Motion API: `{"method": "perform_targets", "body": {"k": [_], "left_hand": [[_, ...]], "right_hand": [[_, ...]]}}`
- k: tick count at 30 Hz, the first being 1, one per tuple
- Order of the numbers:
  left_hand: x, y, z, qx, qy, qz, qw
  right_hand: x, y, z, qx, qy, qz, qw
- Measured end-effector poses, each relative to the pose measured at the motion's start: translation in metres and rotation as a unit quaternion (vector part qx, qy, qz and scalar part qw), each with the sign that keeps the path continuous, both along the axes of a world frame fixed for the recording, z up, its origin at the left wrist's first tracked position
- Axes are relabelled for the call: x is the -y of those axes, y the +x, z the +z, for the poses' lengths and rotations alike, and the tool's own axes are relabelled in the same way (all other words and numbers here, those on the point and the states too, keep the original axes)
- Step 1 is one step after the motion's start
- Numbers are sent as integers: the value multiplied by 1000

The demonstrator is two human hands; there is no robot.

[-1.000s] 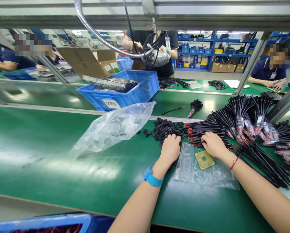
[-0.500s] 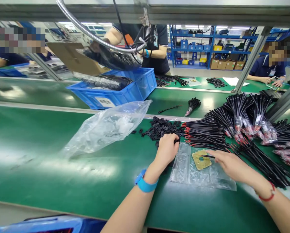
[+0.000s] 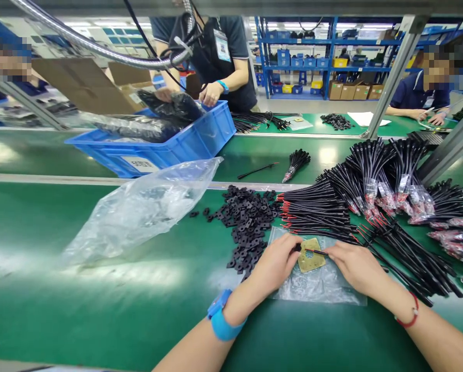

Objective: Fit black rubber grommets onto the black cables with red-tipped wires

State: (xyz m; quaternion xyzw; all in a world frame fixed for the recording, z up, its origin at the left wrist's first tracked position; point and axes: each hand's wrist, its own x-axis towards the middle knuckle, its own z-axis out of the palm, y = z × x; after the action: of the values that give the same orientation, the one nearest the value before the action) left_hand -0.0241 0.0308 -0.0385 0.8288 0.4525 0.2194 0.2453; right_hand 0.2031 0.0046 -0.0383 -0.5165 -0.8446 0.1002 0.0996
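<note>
My left hand is closed, pinching a small black plastic piece at its fingertips. Facing it, my right hand grips a thin black cable whose red wire end points left at the piece; a narrow gap seems to lie between them. Beneath both is a yellowish square plate with a central hole, lying on a flat clear plastic bag. A heap of similar black pieces spreads left of the bag. Behind my hands, black cables lie in a row with red ends leftward.
Bundled cables are stacked at the right, with loose cables before them. A large clear bag lies left on the green bench. Across the bench, a co-worker's hands are at a blue bin. A metal conduit hangs overhead.
My left hand has moved from the heap to the yellowish plate, bringing a black piece near the cable end. The co-worker has lowered a dark wrapped bundle into the blue bin.
</note>
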Motion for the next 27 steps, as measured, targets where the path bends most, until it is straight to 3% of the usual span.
{"method": "perform_targets", "body": {"k": [5, 12, 19, 23, 27], "left_hand": [[1, 3, 5, 42, -29, 24, 998], [7, 6, 8, 52, -27, 16, 998], [7, 7, -4, -22, 57, -3, 998], [8, 8, -6, -84, 127, -17, 988], [10, 10, -2, -114, 149, -28, 982]], "right_hand": [[12, 5, 4, -152, 2, 3, 988], [17, 0, -4, -88, -8, 10, 996], [20, -6, -1, -78, -33, -9, 996], [23, -13, 1, -147, -69, -6, 987], [24, -14, 4, -228, -87, -36, 969]]}}
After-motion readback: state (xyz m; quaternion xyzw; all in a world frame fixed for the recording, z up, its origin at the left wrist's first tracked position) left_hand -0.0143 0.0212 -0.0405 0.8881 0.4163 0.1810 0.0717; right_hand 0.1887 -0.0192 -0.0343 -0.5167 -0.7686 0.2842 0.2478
